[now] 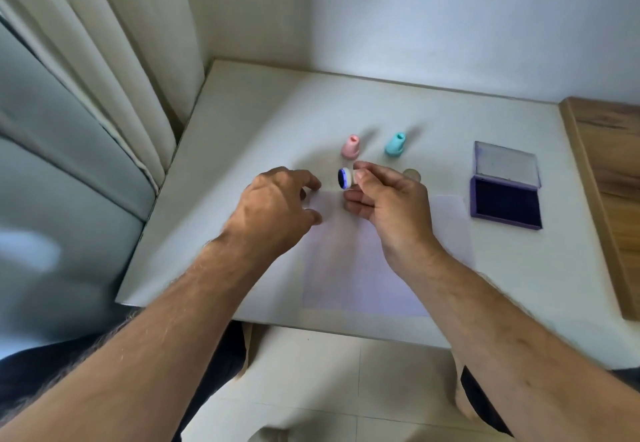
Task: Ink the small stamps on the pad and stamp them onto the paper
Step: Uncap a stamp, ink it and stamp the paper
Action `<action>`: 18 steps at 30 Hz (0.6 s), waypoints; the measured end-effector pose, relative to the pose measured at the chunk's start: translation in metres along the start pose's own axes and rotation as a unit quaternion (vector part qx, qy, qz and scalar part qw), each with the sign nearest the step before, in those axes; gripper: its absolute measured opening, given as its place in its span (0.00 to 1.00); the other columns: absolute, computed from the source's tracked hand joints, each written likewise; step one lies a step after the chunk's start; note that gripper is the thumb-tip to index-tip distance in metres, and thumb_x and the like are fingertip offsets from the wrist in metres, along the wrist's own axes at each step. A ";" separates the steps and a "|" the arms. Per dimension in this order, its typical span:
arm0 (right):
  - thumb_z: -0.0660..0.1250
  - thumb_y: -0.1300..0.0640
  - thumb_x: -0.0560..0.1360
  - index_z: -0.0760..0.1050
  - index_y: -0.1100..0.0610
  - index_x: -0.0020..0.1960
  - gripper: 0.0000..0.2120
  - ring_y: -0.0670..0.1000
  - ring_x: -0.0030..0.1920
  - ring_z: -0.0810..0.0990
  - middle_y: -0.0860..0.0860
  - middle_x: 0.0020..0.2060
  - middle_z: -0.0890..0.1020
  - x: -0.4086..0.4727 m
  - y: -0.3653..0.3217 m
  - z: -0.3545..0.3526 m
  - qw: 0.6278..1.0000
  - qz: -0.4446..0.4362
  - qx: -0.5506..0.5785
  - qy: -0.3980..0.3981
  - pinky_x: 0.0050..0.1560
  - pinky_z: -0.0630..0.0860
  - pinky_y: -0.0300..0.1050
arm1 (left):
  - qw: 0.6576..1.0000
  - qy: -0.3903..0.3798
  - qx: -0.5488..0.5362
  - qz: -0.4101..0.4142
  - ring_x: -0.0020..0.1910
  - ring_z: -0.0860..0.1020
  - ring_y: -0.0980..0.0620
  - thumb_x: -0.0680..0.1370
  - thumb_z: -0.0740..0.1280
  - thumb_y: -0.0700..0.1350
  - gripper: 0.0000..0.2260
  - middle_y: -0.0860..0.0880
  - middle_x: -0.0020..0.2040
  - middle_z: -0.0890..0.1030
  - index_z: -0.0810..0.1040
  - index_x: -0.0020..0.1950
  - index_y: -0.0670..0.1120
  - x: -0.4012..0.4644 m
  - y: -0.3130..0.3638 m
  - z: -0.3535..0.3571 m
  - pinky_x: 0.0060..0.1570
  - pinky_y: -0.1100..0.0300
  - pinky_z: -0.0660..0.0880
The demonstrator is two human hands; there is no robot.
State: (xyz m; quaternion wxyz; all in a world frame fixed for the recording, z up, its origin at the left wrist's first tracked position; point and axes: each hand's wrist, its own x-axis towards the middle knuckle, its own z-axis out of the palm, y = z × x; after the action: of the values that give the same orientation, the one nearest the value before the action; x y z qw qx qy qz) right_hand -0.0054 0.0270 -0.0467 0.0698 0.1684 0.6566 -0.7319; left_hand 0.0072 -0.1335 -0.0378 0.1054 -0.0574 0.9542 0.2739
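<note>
**Inked stamp held above paper**

Holding a small white stamp (346,178) in the right hand (388,206), pinched between thumb and forefinger, with the remaining fingers curling loosely below. Tilting the stamp sideways, its round face turned toward the left hand and showing dark blue-purple ink. Hovering above the far edge of the paper (349,268), not touching it.

Resting the left hand (273,209) just beside the stamp, to its left, over the far left corner of the paper. Curling the fingers downward with nothing gripped between them; fingertips close to the sheet, contact with it not determinable because of blur.

Lying flat on the white table (242,122), between the two forearms: the paper, pale and unmarked where visible, its near edge close to the table's near edge.

Standing upright beyond the paper: a pink stamp (350,146) and, to its right and apart from it, a teal stamp (395,145). Showing partly behind the right hand: a small round tan object (412,174), identity not determinable.

Sitting to the right of the paper, near but apart from it: the ink pad (505,203), purple, with its clear lid (506,164) folded open toward the far side.

Bordering the table: a wooden surface (609,181) on the right, a curtain (86,60) on the left.
</note>
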 end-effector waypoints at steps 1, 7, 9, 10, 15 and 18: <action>0.68 0.62 0.78 0.82 0.59 0.50 0.05 0.52 0.37 0.84 0.47 0.34 0.85 0.001 0.002 -0.001 1.000 0.016 0.016 -0.003 0.42 0.83 0.44 | 1.000 -0.003 -0.007 0.002 0.47 0.76 0.53 0.71 0.76 0.48 0.20 0.55 0.48 0.78 0.79 0.61 0.56 0.000 -0.001 0.002 0.45 0.63 0.69; 0.70 0.63 0.76 0.81 0.60 0.53 0.06 0.48 0.34 0.85 0.32 0.31 0.82 0.003 0.003 0.001 0.998 -0.034 -0.059 0.009 0.45 0.84 0.48 | 0.998 -0.013 -0.061 -0.012 0.45 0.79 0.53 0.69 0.76 0.45 0.18 0.57 0.39 0.79 0.79 0.58 0.55 0.002 -0.005 0.007 0.42 0.63 0.72; 0.73 0.60 0.74 0.82 0.54 0.52 0.07 0.48 0.37 0.86 0.30 0.32 0.81 -0.001 0.003 0.004 0.981 -0.099 -0.165 0.009 0.48 0.84 0.49 | 0.998 -0.018 -0.062 -0.014 0.44 0.79 0.52 0.69 0.76 0.46 0.18 0.58 0.38 0.79 0.79 0.57 0.56 0.004 -0.005 0.007 0.41 0.63 0.72; 0.74 0.58 0.73 0.83 0.52 0.52 0.08 0.46 0.39 0.86 0.33 0.32 0.82 -0.003 0.004 0.007 0.969 -0.126 -0.213 0.007 0.50 0.83 0.47 | 0.998 -0.018 -0.064 -0.014 0.44 0.79 0.53 0.69 0.76 0.46 0.18 0.58 0.38 0.79 0.80 0.57 0.56 0.004 -0.005 0.007 0.40 0.63 0.72; 0.75 0.58 0.72 0.83 0.53 0.52 0.10 0.41 0.41 0.84 0.46 0.41 0.87 -0.009 0.011 0.012 0.917 -0.241 -0.318 -0.016 0.48 0.78 0.33 | 0.995 -0.011 -0.093 -0.025 0.43 0.79 0.56 0.67 0.78 0.46 0.19 0.58 0.37 0.80 0.79 0.56 0.55 0.002 -0.007 0.007 0.35 0.66 0.71; 0.74 0.59 0.72 0.83 0.54 0.54 0.10 0.44 0.41 0.84 0.48 0.41 0.86 -0.011 0.013 0.011 0.894 -0.277 -0.352 -0.026 0.48 0.80 0.40 | 0.994 -0.008 -0.105 -0.036 0.43 0.79 0.56 0.67 0.78 0.46 0.19 0.58 0.37 0.82 0.79 0.55 0.54 0.003 -0.005 0.007 0.36 0.65 0.72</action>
State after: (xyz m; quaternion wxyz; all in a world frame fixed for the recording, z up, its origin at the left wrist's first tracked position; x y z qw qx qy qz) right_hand 0.0070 0.0136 -0.0541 -0.0642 -0.0748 0.8895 -0.4462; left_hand 0.0066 -0.1344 -0.0469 0.1159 -0.1002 0.9167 0.3690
